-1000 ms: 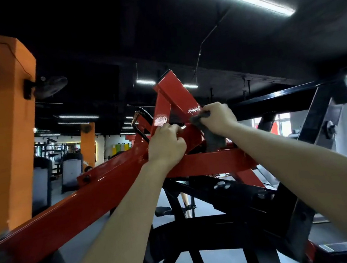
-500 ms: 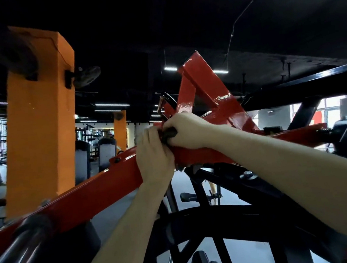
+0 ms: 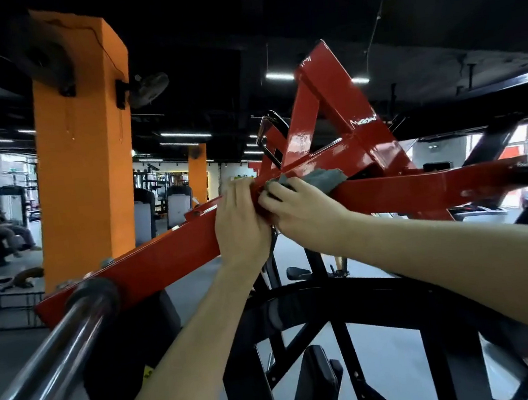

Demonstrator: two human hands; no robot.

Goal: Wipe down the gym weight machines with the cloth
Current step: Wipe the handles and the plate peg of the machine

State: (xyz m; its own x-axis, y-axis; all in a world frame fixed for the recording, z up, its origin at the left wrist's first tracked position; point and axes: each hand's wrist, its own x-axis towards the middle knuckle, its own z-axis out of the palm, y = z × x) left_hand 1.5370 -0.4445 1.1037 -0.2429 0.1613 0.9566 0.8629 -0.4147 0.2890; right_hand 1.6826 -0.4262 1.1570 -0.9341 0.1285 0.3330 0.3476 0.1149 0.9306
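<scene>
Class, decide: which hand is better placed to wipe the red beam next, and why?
Right: the right hand holds the grey cloth on the red beam; the left hand only grips the beam.

The right hand [image 3: 300, 209] is now against the left hand [image 3: 242, 222] on the red beam [image 3: 164, 260], lower than before, and the grey cloth [image 3: 326, 178] now lies spread out on this beam.

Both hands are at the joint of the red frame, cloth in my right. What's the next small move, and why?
Probably sweep the grey cloth rightward along the red crossbeam. The right hand grips it at the joint, the left hand grips the sloping red arm and blocks that side, and the crossbeam lies bare to the right.
</scene>
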